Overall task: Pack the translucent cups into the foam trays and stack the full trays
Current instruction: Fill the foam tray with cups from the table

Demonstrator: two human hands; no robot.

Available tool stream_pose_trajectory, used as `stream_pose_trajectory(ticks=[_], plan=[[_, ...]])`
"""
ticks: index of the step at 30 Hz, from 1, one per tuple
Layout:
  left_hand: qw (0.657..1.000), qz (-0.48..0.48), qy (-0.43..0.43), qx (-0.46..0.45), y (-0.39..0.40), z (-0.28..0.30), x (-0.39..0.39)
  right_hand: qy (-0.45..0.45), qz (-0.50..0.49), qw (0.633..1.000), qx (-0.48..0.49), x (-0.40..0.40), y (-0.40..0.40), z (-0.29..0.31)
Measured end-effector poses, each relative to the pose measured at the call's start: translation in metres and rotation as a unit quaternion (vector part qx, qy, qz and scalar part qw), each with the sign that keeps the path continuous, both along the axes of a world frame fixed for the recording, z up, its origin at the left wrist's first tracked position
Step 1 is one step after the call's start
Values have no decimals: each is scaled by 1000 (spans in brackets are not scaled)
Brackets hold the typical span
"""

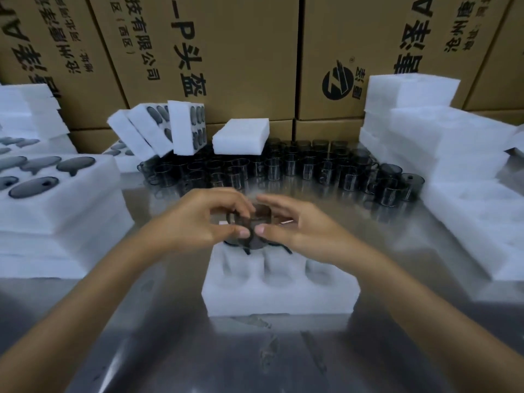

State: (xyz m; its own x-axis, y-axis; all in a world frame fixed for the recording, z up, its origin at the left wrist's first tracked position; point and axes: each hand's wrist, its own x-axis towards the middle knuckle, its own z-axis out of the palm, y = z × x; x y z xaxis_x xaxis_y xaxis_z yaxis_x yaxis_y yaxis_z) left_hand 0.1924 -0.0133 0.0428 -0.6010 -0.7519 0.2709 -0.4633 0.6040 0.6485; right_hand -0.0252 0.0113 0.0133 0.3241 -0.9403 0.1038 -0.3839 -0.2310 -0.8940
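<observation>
Fingers [226, 207] of the left hand [204, 219] curl over a dark see-through cup [256, 222], and its thumb presses the near side, so this hand grips the cup. The right hand [295, 225] meets it from the other side. Its fingers are only a little bent and lie along the top of the cup, and its thumb tip touches the front, right beside the left thumb. The cup is held just above the far edge of a white foam tray [279, 293], which sits in the middle of the shiny worktop [198, 358].

The hands cover most of the cup, so its shape is hard to see. Something dark pokes out under the hands at the far row of the tray, but I cannot tell how many cups are in there. The three near holes of the tray look blurry.

Many more cups [297, 165] stand in rows near the far edge of the worktop. Full trays [56, 194] are piled at the left edge. A tall pile of foam [453, 154] fills the right edge and is cut off there. Brown boxes [241, 52] stand behind.
</observation>
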Motion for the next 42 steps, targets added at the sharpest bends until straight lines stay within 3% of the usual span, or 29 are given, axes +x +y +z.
stream_pose_trajectory(ticks=[3, 6, 11, 17, 22, 26, 33, 38, 42], plan=[[998, 13, 22, 49, 13, -7, 14, 17, 6, 1000, 7, 12, 8, -3], [987, 8, 106, 118, 23, -17, 30, 30, 11, 999, 19, 21, 15, -7], [970, 54, 207, 119, 26, -31, 38, 80, 3, 996, -43, 42, 22, -14], [972, 55, 194, 121, 26, -47, 24, 96, -3, 993, -74, 44, 30, -27], [980, 101, 110, 134, 20, -63, 24, 98, -10, 992, -74, 38, 33, -33], [962, 145, 115, 202, 10, -82, 29, 153, -41, 977, -144, 34, 27, -33], [932, 126, 184, 287, 13, -106, 20, 271, -18, 953, -133, 31, 16, -39], [929, 120, 199, 287, 12, -100, 21, 252, -9, 961, -112, 26, 14, -35], [931, 216, 166, 244, -18, -82, 36, 150, -80, 983, -70, 0, -3, -27]])
